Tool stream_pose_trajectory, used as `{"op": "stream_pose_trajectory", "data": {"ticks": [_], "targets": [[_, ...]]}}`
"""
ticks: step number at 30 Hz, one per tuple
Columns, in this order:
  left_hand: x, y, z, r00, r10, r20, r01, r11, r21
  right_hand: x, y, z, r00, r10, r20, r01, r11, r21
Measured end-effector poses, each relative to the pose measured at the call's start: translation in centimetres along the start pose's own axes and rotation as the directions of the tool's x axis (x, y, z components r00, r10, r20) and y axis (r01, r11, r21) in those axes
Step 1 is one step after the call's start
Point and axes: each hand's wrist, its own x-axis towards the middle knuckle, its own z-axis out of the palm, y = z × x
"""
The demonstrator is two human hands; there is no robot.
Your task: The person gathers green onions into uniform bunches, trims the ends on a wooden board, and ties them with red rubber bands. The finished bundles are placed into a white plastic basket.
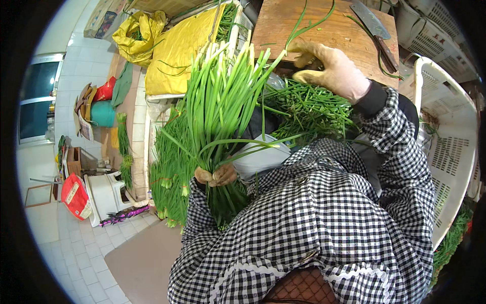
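Note:
My left hand (215, 175) is closed around a large bunch of chives (224, 98). The pale stem ends point up and away from me, and the leaf ends hang below my fist beside my sleeve. A few stalks bend out sideways from the bunch. My right hand (317, 64), yellowish at the fingers, is raised to the right of the stem ends, thumb and fingers apart. A loose green leaf (300, 30) stands by its fingertips; whether they touch it I cannot tell. Below that hand lies a heap of loose chives (315, 108).
A wooden board (322, 22) ahead carries a cleaver (374, 28). Tied bundles of chives (171, 167) lie at left, near a yellow sack (178, 57) over a crate. A white plastic basket (448, 144) stands close on my right, a white stool (104, 193) farther left.

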Motion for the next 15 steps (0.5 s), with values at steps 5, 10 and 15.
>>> {"op": "stream_pose_trajectory", "data": {"ticks": [5, 10, 15], "targets": [[0.3, -0.2, 0.5, 0.993, 0.003, -0.118, 0.006, 0.997, 0.08, 1.8, -1.6, 3.1, 0.999, -0.037, -0.015, 0.04, 0.952, 0.304], [0.6, -0.7, 0.8, 0.994, 0.04, -0.099, -0.036, 0.999, 0.038, 3.8, 1.5, 0.0, 0.956, -0.058, -0.289, 0.037, 0.996, -0.075], [1.7, -1.3, 1.4, 0.996, 0.088, -0.033, -0.09, 0.995, -0.05, 2.8, 1.4, -1.8, 0.978, 0.172, -0.121, -0.161, 0.982, 0.097]]}}
